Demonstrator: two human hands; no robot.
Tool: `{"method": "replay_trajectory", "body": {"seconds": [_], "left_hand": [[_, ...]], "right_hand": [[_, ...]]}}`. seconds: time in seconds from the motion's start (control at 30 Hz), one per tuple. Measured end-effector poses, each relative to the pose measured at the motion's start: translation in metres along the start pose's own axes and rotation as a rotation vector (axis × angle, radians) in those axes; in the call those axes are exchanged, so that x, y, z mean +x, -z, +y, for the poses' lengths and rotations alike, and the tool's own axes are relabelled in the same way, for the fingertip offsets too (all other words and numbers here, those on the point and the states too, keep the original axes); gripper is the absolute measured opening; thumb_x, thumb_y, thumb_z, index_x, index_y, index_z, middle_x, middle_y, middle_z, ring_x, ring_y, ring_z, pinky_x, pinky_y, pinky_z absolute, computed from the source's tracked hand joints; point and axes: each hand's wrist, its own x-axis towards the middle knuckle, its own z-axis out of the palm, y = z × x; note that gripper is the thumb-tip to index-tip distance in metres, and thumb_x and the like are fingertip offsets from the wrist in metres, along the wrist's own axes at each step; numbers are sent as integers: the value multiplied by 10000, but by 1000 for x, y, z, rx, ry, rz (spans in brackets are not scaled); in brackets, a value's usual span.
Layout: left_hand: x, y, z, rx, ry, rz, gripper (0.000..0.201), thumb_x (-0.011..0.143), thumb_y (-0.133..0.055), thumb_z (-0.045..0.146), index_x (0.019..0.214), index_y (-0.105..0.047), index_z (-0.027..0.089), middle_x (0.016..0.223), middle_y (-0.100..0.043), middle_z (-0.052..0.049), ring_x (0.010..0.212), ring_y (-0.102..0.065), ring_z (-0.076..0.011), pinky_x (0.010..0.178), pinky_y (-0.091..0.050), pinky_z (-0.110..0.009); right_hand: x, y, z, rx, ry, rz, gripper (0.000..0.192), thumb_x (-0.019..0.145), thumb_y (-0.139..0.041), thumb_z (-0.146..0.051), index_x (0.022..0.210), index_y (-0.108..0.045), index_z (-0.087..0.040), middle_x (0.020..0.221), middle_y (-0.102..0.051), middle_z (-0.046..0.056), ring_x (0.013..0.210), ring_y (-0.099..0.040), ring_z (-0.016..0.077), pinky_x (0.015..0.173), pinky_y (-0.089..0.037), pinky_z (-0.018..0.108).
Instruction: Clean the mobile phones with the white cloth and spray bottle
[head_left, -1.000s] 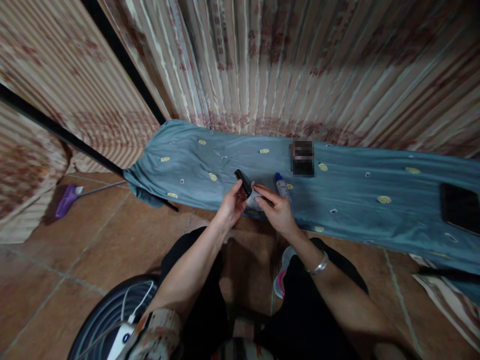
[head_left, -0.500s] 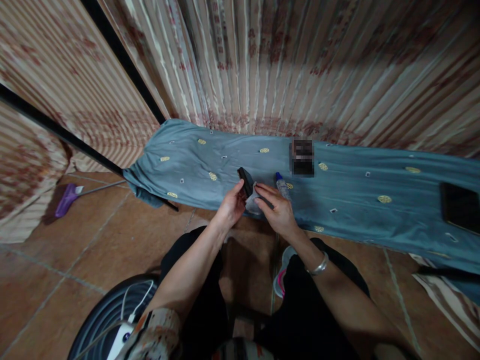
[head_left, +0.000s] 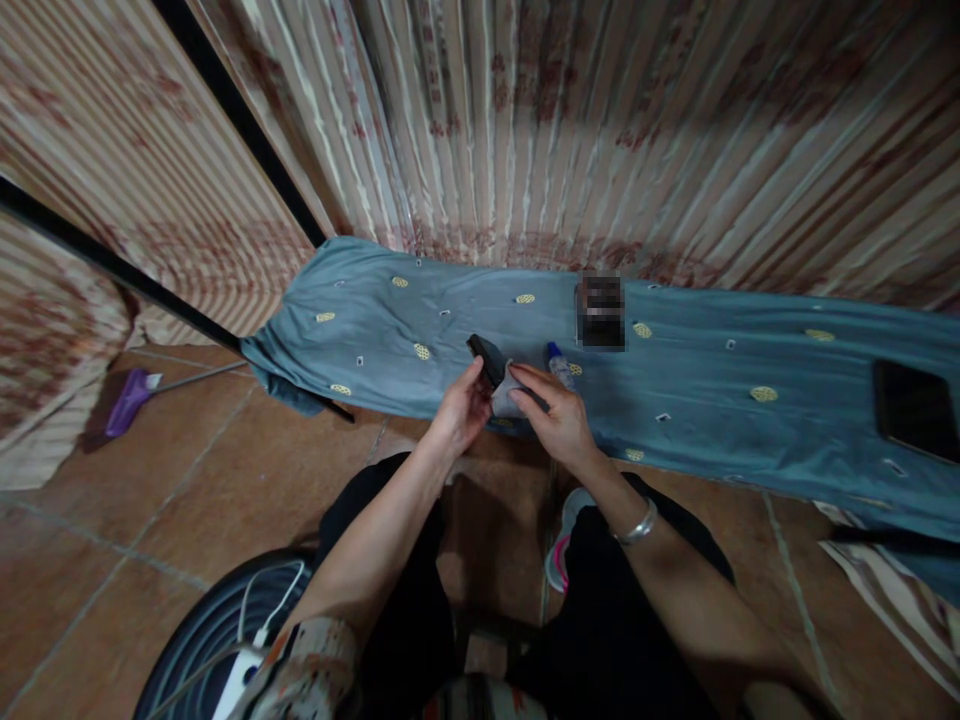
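Note:
My left hand [head_left: 463, 408] is closed around a dark flat rectangular object [head_left: 487, 358], tilted above the near edge of the blue cloth. Between finger and thumb, my right hand [head_left: 553, 408] pinches a small grey cloth [head_left: 506, 393] against the lower right part of that object. The object's exact kind cannot be made out. Just beyond my right fingers lies a small clear bottle with a blue cap [head_left: 556, 358], partly covered by the hand. Farther back on the blue cloth is a dark item blurred by pixels [head_left: 601, 312].
A blue patterned cloth [head_left: 705, 400] covers the long, narrow surface before me. A black phone [head_left: 915, 410] lies at its right. Black poles [head_left: 247, 130] and striped curtains stand behind. On the floor are a purple broom [head_left: 129, 400] and a round dark object carrying a white power strip [head_left: 238, 682].
The dark object has tipped slightly left in my left hand, and the grey cloth has shifted a little with my right fingers. The whole view has moved slightly.

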Motion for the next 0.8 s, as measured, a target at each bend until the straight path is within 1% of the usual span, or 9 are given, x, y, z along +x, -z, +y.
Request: {"method": "replay_trajectory", "body": {"seconds": [0.07,0.17,0.27,0.37,0.47,0.57,0.67,0.8], "left_hand": [[0,0,1,1,-6,1,218,919,-610,327,902,-722,140,879,-774,-74,867,-711,-182,816,-525,-280],[1,1,1,-1,-32,12,227,932,-588,319,925,-725,139,901,-776,-75,884,-709,-173,836,-505,-270],[2,2,2,13,-49,14,204,902,-627,324,920,-719,143,891,-776,-72,845,-703,-166,802,-496,-265],[1,1,3,33,-46,-15,198,874,-652,333,874,-704,142,869,-773,-78,831,-700,-172,775,-498,-270],[-1,0,2,37,-65,-30,164,852,-663,294,825,-693,135,838,-762,-76,812,-688,-166,759,-494,-266],[-3,-1,-1,54,-111,-42,110,790,-718,249,815,-697,143,836,-754,-46,776,-664,-141,718,-473,-245],[-6,-1,-4,105,-133,-85,167,725,-775,252,844,-713,153,870,-755,-35,822,-664,-146,701,-457,-237],[-11,-2,-7,166,-102,-121,283,673,-814,282,914,-721,167,931,-754,-37,870,-649,-162,702,-467,-245]], "right_hand": [[0,1,1,3,-16,7,361,936,-576,-427,1236,-723,-290,1323,-704,42,1265,-634,253,1136,-471,484],[-1,0,3,22,-58,16,356,918,-590,-422,1224,-729,-304,1301,-716,26,1246,-649,258,1134,-474,488],[-2,-1,6,109,-119,38,364,888,-626,-435,1206,-740,-298,1275,-730,26,1216,-669,272,1115,-492,490],[-1,-4,10,233,-203,50,388,859,-653,-491,1164,-761,-277,1214,-757,31,1145,-707,284,1062,-533,497],[1,-6,13,339,-286,52,395,812,-689,-534,1089,-789,-270,1125,-788,23,1061,-738,284,1011,-568,490],[3,-6,16,417,-348,77,396,764,-729,-541,1037,-803,-264,1086,-797,21,1039,-742,288,992,-579,487],[4,-5,17,465,-378,102,402,736,-755,-545,1013,-809,-260,1060,-802,24,1037,-738,289,991,-574,483],[6,-7,21,528,-421,167,420,682,-793,-569,971,-814,-265,1019,-806,17,997,-735,270,982,-563,456]]}}
